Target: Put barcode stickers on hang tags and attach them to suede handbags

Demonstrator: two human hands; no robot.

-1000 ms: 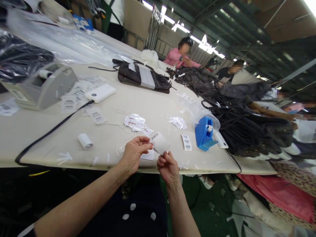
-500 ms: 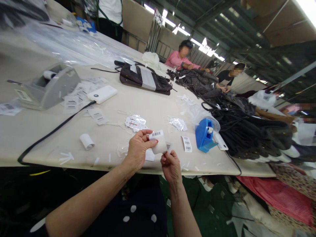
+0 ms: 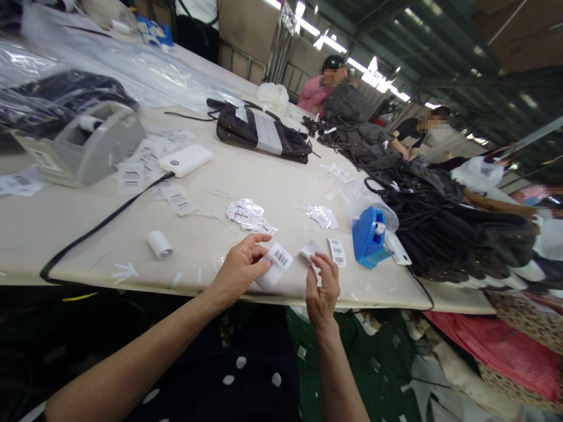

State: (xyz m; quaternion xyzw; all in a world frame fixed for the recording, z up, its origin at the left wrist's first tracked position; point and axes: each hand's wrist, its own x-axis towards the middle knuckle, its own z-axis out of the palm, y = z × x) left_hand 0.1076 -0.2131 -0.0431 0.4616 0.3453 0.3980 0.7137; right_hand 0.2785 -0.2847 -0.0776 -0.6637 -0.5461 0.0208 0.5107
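Note:
My left hand (image 3: pixel 243 265) pinches a white barcode label (image 3: pixel 280 256) between thumb and fingers, with more white paper hanging below it. To the right, my right hand (image 3: pixel 323 284) has its thumb and index finger apart. Its index fingertip is at a small curled white paper (image 3: pixel 309 251); whether it touches or sticks to it is hard to tell. Just beyond the left hand lies a pile of white hang tags (image 3: pixel 246 214) in shiny wrap. Another shiny tag bundle (image 3: pixel 322 217) lies farther right. A strip of barcode labels (image 3: pixel 336 252) rests flat beside the right hand.
A blue tape dispenser (image 3: pixel 370 237) stands at right, before a heap of dark bags (image 3: pixel 461 228). At left are a grey tape dispenser (image 3: pixel 101 140), a white power bank (image 3: pixel 186 160) with a black cable, and a curled label roll (image 3: pixel 159 244). A dark bag (image 3: pixel 264 133) lies behind.
My hands have moved apart. The right hand has shifted right with its fingers spreading, and a small white paper now shows apart from the label in my left hand.

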